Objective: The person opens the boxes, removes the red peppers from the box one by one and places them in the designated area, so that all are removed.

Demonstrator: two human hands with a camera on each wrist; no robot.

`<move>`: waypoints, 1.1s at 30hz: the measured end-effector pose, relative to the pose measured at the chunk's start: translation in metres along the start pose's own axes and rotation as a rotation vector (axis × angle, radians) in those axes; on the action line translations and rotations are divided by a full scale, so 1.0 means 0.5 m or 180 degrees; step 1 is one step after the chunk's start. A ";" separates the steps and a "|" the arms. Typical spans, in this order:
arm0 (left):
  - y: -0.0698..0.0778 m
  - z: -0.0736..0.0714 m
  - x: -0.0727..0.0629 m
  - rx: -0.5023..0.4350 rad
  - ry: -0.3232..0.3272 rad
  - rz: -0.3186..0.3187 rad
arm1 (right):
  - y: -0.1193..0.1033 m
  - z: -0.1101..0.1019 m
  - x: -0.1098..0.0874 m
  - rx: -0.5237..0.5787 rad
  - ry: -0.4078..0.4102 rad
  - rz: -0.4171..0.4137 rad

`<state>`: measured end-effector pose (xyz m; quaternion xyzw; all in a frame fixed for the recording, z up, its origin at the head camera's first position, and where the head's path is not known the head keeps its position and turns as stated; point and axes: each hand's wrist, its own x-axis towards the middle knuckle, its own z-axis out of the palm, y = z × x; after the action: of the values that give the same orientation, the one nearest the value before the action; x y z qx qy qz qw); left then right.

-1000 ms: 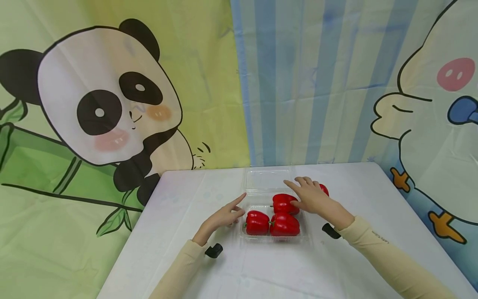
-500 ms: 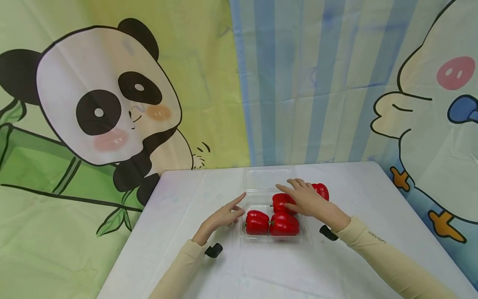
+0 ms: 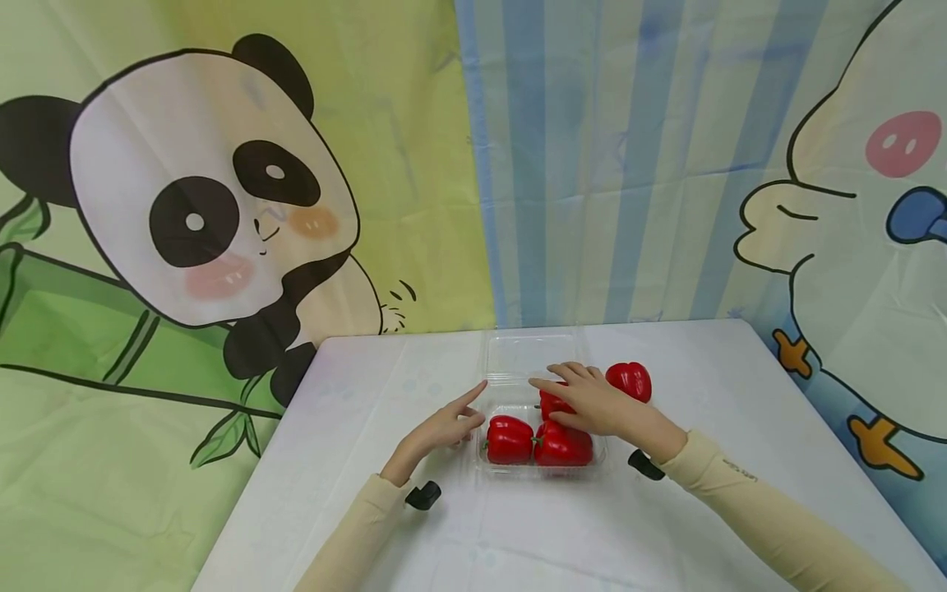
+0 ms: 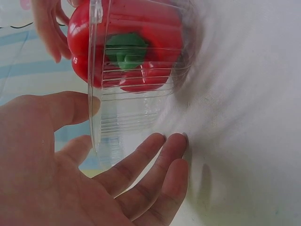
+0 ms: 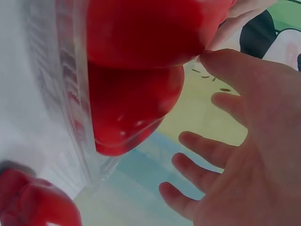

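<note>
A clear plastic clamshell box (image 3: 540, 471) lies on the table with its lid folded back. Inside it are three red bell peppers: one at front left (image 3: 510, 440), one at front right (image 3: 565, 445), one behind (image 3: 551, 400), partly covered by my right hand. My left hand (image 3: 444, 427) is at the box's left side, thumb at the rim (image 4: 95, 127) and fingers extended. My right hand (image 3: 595, 403) reaches over the rear pepper with fingers spread; in the right wrist view its thumb is close to a pepper (image 5: 150, 33), contact unclear. Another red bell pepper (image 3: 630, 381) sits outside, behind the right hand.
The clear lid (image 3: 528, 355) lies flat toward the table's back edge. White cloth covers the table (image 3: 355, 395). Behind it hangs a curtain (image 3: 562, 164) with a panda print and blue stripes. A black wrist device (image 3: 424, 496) is on each forearm.
My right hand has moved left and slightly toward me, away from the outside pepper and over the rear pepper in the box. The outside pepper is now fully visible. My left hand stays put.
</note>
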<state>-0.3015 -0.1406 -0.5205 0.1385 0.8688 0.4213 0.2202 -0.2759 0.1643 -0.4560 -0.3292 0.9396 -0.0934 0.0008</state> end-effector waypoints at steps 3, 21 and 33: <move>0.000 0.000 0.000 0.0016 0.0000 0.0011 | -0.005 0.001 0.005 0.0052 -0.0024 -0.0035; -0.001 -0.001 0.003 0.0038 -0.0011 -0.0027 | -0.047 0.031 0.029 0.0266 -0.0263 -0.0489; -0.004 -0.002 0.001 0.0019 -0.0016 0.0052 | -0.073 0.058 0.039 0.0217 -0.0525 -0.0722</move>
<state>-0.3025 -0.1425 -0.5217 0.1473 0.8684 0.4201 0.2185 -0.2668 0.1195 -0.4770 -0.4396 0.8894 -0.0974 0.0786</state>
